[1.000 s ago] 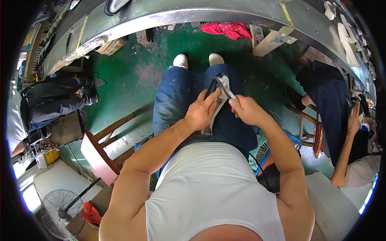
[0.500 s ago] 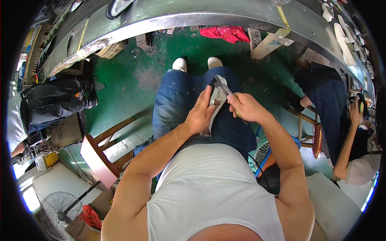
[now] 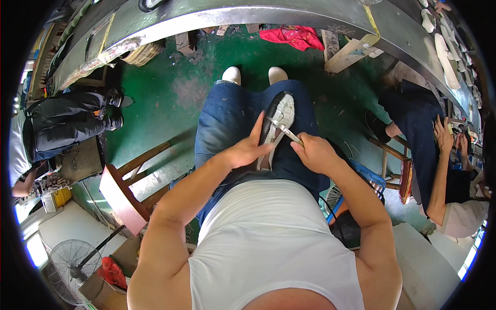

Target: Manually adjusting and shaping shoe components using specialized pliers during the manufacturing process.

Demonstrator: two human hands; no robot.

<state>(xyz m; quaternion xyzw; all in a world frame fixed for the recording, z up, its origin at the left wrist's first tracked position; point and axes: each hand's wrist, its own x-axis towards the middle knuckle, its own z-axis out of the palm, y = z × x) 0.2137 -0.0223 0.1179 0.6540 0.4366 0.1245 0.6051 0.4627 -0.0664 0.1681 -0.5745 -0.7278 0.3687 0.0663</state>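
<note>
A shoe upper [image 3: 284, 109], dark-edged with a pale underside, lies sole side up across my lap. Its gathered edge runs round the toe, and a brownish-grey part stretches toward my waist. My left hand [image 3: 242, 151] flanks it, index finger stretched along its left side and thumb over its narrow middle; the thumb is blurred. In my right hand [image 3: 316, 153] is a pair of lasting pincers [image 3: 285, 130], gripped by the handle. The metal head of the pincers meets the shoe's inner edge near the middle. My right fingers hide the handle's end.
A metal-edged workbench [image 3: 227, 18] curves across the front, with pale shoe parts [image 3: 445, 61] at right. Red cloth [image 3: 293, 37] lies beneath it. A wooden stool [image 3: 121, 199] stands left, a wire fan [image 3: 75, 266] behind it. Co-workers sit on both sides; one's hand [image 3: 443, 134] shows right.
The shoe has turned so its pale underside faces up more fully. The pincers have swung from upright over the toe to a slant at the shoe's middle. My left hand has shifted slightly left.
</note>
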